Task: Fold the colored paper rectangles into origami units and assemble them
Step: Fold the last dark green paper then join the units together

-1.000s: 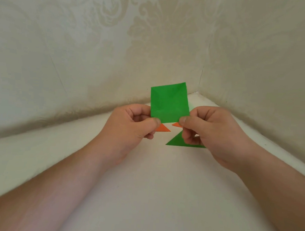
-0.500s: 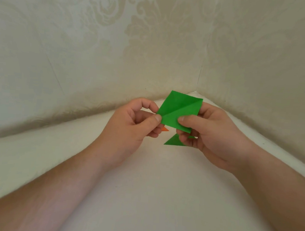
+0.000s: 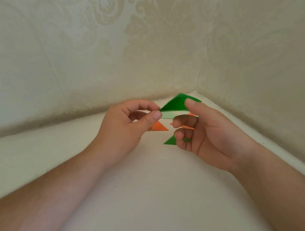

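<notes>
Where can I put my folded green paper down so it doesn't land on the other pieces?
The white surface is bare between the forearms, nearer than the green triangle. It's also bare left of the left hand. Crowded: under the hands, where the orange triangle and other orange bits lie.

Two walls meet in a corner [image 3: 198,77] right of centre, both papered in pale cream wallpaper [image 3: 103,39] with a faint raised damask scroll pattern; a thin dark seam runs down the junction. Below them a plain off-white surface [image 3: 151,196] spreads toward the viewer, narrowing to a point at the corner, with a shadowed, slightly grubby line where it meets the left wall [image 3: 39,122]. Light soft and even, warm-toned, brightest on the surface near the corner; no window or furniture in view.
</notes>
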### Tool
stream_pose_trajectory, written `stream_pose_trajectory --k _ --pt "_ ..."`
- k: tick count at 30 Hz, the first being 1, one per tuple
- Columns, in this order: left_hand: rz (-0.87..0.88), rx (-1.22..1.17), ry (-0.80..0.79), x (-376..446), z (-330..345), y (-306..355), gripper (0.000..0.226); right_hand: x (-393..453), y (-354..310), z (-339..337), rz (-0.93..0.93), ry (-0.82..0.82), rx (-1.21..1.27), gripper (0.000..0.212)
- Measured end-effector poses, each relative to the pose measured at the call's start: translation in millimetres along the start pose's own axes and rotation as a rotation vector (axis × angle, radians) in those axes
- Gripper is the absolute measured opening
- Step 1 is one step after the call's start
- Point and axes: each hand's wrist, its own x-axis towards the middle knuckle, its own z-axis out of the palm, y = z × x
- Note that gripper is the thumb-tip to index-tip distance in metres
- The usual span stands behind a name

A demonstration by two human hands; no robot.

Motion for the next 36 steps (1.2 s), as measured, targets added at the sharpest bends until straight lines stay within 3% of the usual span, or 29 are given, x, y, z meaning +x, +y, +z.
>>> stream_pose_trajectory --k 2,5,8,14,18,23,26,36 --pt "-0.012 -0.035 0.046 2.0 0.2 0.8 0.008 -1.2 0.3 -1.0 -0.051 -0.052 -0.028 0.052" --pt "-0.049 -0.126 0.024 1.7 2.7 5.0 0.009 -0.5 4.2 1.0 -0.171 0.023 -0.124 0.024" --pt "-0.072 -0.186 -0.040 -1.8 5.0 7.5 0.013 2.5 7.2 0.1 -0.177 0.126 -0.149 0.024" --pt "-0.088 -0.077 -0.128 -3.6 6.2 6.2 0.023 4.0 8.6 0.8 -0.145 0.175 -0.127 0.015" --pt "-0.123 0.026 -0.199 -4.9 6.4 5.6 0.019 2.6 8.0 2.4 -0.115 0.158 -0.110 0.024" --pt "-0.207 -0.006 -0.194 -1.9 4.4 5.9 0.009 3.5 15.7 2.9 -0.199 0.189 -0.453 0.011" --pt "-0.239 0.065 -0.227 -1.7 3.5 4.7 0.010 3.1 17.3 2.5 -0.228 0.197 -0.532 0.007" --pt "-0.264 0.165 -0.272 -1.7 2.8 1.5 0.011 0.9 14.9 6.0 -0.211 0.108 -0.594 0.034"
